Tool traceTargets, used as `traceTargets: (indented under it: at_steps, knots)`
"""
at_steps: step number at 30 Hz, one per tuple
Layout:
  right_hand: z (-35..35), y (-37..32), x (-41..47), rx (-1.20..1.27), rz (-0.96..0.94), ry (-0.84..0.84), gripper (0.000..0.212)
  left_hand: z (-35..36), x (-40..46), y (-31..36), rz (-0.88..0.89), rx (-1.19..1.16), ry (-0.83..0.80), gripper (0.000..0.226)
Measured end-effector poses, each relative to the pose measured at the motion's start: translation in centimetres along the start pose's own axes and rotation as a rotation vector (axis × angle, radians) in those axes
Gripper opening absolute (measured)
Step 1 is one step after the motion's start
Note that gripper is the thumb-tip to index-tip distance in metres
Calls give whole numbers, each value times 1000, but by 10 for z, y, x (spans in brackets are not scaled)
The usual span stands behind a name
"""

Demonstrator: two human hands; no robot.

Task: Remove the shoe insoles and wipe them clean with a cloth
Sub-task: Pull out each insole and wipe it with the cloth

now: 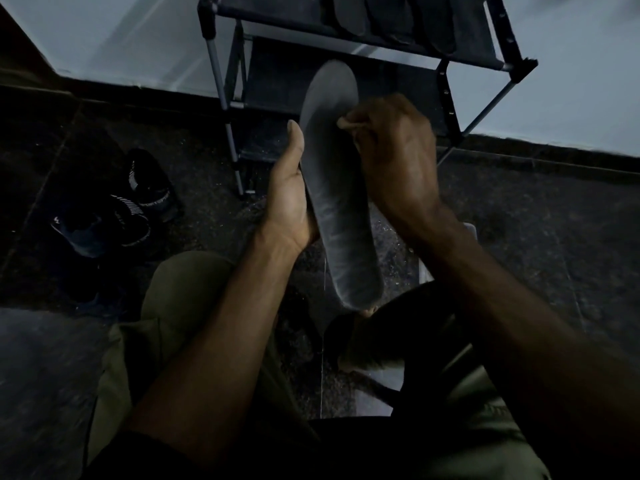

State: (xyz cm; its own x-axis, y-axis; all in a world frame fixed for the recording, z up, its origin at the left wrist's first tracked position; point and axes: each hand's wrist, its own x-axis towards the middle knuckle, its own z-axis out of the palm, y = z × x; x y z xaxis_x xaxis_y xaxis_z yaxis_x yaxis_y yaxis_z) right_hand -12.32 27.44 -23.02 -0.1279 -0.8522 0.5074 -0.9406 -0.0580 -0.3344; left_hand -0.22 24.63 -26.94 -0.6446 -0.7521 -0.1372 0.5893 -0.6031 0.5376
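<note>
The left hand (289, 199) holds the insole (337, 188) from behind, thumb up its edge, so the top faces up for wiping. The right hand (391, 150) is curled tight against it. I cannot tell if it holds a cloth. Shoes (117, 206) wait on the floor.

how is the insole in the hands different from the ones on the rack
The held insole is gripped by the left hand, with the right hand curled against it; the rack insoles lie flat on the shoe rack. It shows whole, they are cropped. All look dark grey.
</note>
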Motion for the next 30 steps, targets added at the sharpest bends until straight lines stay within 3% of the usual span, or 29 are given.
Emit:
traceTargets:
  at_steps: [7, 14, 18, 22, 26, 30]
  knots:
    - [2, -30, -46, 77, -78, -88, 16, -4, -1, -4, -69, -101, -10, 70]
    - [6, -5, 4, -17, -18, 32, 11, 4, -3, -2, -31, -14, 73, 56]
    - [5, -18, -22, 37, -38, -51, 15, 4, -4, 1, -50, -41, 136, 62]
    - [0, -36, -55, 92, -83, -137, 17, 0, -4, 1, -54, 150, 238, 59]
    - [0, -14, -25, 32, -68, -65, 24, 5, -3, -3, -92, 72, 181, 59]
    - [6, 1, -1, -2, -14, 6, 14, 6, -1, -5, -54, 64, 177, 56]
